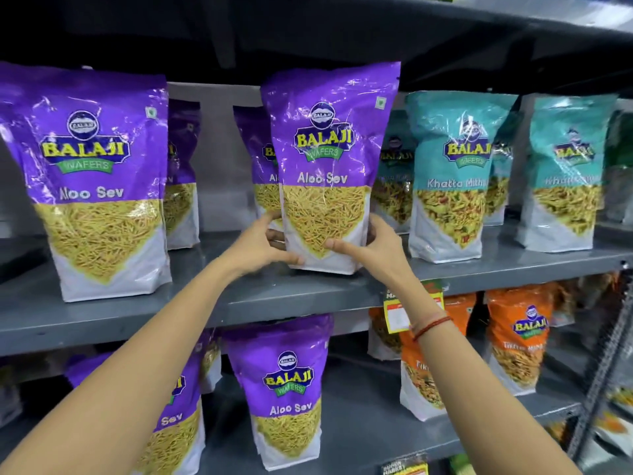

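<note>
A purple Aloo Sev snack pouch (325,156) stands upright near the front of the grey metal shelf (239,299). My left hand (263,245) grips its lower left side, thumb across the white base and fingers behind it. My right hand (373,245) grips the lower right side, thumb on the front and fingers curled round the edge. A red thread band sits on my right wrist.
Another purple pouch (99,186) stands at the left, with more behind. Teal Khatta Mitha pouches (452,176) stand to the right. The lower shelf holds a purple pouch (287,389) and orange pouches (520,337). A price tag (397,313) hangs from the shelf edge.
</note>
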`<state>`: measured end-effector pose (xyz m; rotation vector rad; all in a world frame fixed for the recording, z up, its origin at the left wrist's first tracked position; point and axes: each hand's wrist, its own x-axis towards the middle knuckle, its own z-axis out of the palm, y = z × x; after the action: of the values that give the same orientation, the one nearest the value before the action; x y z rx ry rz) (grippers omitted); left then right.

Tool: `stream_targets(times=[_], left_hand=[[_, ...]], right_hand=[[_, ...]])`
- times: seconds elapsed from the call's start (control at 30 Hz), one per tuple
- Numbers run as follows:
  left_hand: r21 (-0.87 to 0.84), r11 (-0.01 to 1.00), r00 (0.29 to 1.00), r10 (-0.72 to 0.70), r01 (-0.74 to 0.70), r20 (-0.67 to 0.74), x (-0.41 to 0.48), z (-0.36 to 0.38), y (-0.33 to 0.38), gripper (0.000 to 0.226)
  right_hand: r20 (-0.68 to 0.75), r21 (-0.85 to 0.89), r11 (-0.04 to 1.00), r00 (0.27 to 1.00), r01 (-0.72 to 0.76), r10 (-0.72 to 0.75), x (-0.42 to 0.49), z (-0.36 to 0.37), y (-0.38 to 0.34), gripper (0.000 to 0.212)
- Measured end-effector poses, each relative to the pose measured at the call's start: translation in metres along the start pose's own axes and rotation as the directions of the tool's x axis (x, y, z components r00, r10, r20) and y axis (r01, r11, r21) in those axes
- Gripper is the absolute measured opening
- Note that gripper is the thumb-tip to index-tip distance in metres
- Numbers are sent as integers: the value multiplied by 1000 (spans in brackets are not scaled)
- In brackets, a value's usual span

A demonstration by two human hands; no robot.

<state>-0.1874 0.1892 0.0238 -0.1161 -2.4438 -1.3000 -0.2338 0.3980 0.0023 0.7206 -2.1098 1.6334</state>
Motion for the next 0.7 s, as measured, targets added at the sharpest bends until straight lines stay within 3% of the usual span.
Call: stream_targets(times=[0.13,0.37,0.47,0.57,0.7], left_hand=[[109,994,992,29,-16,-124,-12,-17,-2,103],[86,996,976,24,-6,-217,-32,-18,-23,95],[29,999,984,-38,44,-174,-34,-22,-28,102],[-17,993,992,-117,117,-43,-34,-31,-33,114],[59,996,991,-80,74,107,-30,-27,-36,86]], right_hand=[[157,66,998,988,-13,2,15,10,-2,52],[398,194,971,916,-142,54,28,29,5,39],[453,218,958,889,-187,70,30,27,9,47],[491,206,957,868,-203,78,31,23,16,63],[513,122,976,853,-180,93,30,18,20,62]])
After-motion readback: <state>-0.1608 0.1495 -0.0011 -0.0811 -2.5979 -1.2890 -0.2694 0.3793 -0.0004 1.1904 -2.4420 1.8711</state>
